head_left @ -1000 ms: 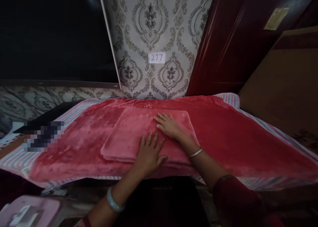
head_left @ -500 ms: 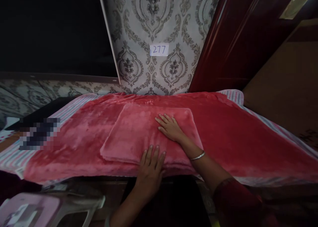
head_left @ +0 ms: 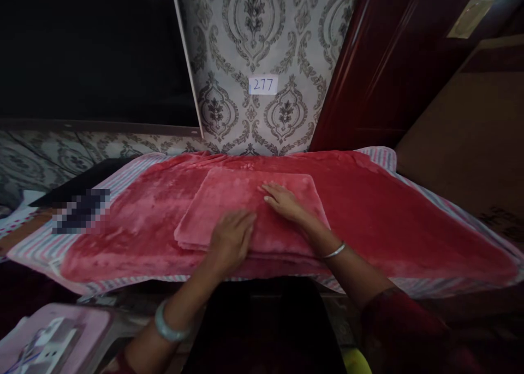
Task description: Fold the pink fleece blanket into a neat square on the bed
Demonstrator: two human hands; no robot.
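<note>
A folded pink plush blanket (head_left: pixel 241 191) lies flat on a larger red plush cover, its layered edge showing along the front. My right hand (head_left: pixel 283 201) is spread on its upper surface, right of the middle, with a thin silver bangle on the wrist. Over the front left part is my left hand (head_left: pixel 232 236), somewhat blurred, its fingers stretched towards the right and holding nothing. A pale bangle (head_left: pixel 167 322) circles my left wrist. Whether the left palm presses on the cloth is hard to see.
The red cover (head_left: pixel 368 221) spreads over a table, with a striped border cloth (head_left: pixel 39 254) beneath. Behind stand a dark television (head_left: pixel 94 52) and a patterned wall bearing a "277" label (head_left: pixel 263 84). A cardboard box (head_left: pixel 470 134) is at right; a pink stool (head_left: pixel 88 325) is at lower left.
My left hand has moved up and left across the front of the folded blanket and turned its fingers rightward. The right hand stays on the blanket, its fingers closer together. The view has shifted slightly.
</note>
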